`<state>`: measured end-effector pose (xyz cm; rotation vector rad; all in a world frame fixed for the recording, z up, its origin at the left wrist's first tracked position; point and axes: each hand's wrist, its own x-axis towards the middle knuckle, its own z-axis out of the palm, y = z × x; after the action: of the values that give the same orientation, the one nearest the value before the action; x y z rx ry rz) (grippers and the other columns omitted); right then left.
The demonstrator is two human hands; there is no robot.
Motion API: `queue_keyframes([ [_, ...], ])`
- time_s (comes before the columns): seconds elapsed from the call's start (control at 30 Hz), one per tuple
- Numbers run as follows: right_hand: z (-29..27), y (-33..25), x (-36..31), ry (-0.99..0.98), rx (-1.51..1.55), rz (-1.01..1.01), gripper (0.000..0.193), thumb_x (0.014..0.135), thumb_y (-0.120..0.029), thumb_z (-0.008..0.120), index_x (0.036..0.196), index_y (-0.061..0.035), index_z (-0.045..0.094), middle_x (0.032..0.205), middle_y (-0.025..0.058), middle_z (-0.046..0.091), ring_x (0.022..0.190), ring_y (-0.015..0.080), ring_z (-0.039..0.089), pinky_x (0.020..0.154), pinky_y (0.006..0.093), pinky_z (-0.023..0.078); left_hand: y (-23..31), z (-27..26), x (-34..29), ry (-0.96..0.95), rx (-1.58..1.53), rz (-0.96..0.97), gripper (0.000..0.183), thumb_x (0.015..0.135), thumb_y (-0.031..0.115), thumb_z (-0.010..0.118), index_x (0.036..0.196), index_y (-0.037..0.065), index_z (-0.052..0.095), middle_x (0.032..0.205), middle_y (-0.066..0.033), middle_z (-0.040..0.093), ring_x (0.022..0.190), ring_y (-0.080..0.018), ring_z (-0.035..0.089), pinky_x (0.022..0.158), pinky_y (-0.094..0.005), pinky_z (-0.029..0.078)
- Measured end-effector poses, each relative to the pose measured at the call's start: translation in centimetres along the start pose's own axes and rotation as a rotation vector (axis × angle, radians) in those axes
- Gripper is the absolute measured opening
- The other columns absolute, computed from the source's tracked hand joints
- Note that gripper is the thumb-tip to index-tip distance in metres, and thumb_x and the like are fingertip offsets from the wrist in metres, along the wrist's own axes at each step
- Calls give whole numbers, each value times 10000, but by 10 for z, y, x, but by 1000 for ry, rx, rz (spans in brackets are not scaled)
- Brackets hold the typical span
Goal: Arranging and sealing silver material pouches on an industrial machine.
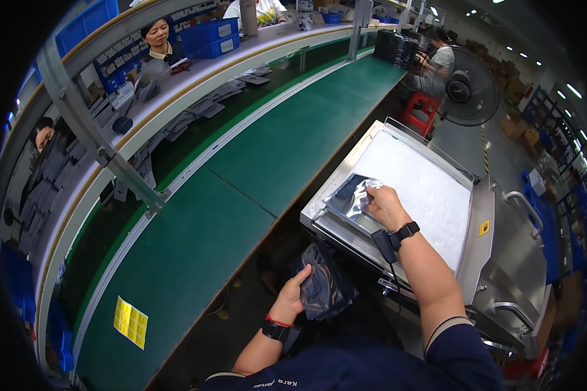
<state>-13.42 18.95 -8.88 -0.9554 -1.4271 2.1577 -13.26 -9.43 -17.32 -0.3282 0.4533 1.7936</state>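
Note:
My right hand (pixel 386 207) grips the edge of a shiny silver-grey antistatic bag (pixel 352 197), which lies at the near left corner of a metal machine's white bed (pixel 414 176). Something dark and flat shows through that bag. Lower down, my left hand (pixel 293 294) holds a stack of similar dark antistatic bags (pixel 326 287) in front of my body, its thumb lying over their edge. What the bags in the stack contain cannot be made out. The machine's steel lid (pixel 512 244) stands raised at the right, with handles on it.
A long green conveyor belt (pixel 241 163) runs along my left, bearing a yellow label sheet (pixel 131 322). Beyond it, a shelf holds blue bins (pixel 209 39) and grey parts. A standing fan (pixel 460 86), a red stool (pixel 419 112) and a seated person are at the far right.

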Motion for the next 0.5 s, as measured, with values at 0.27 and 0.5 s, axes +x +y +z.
queue_keyframes([
  [0.27,-4,5,-4,-61,4,57,170,810,61,536,972,39,491,915,124,571,782,227,582,701,379,522,1,-4,3,18,-13,0,269,851,245,600,980,9,614,940,-122,653,850,-253,638,806,-403,510],
  [0.5,-6,7,-3,6,-95,-15,199,807,106,507,994,44,480,918,129,573,791,224,596,700,374,530,-2,1,1,21,-32,-33,263,842,234,615,977,8,615,936,-121,654,844,-243,640,808,-388,510],
])
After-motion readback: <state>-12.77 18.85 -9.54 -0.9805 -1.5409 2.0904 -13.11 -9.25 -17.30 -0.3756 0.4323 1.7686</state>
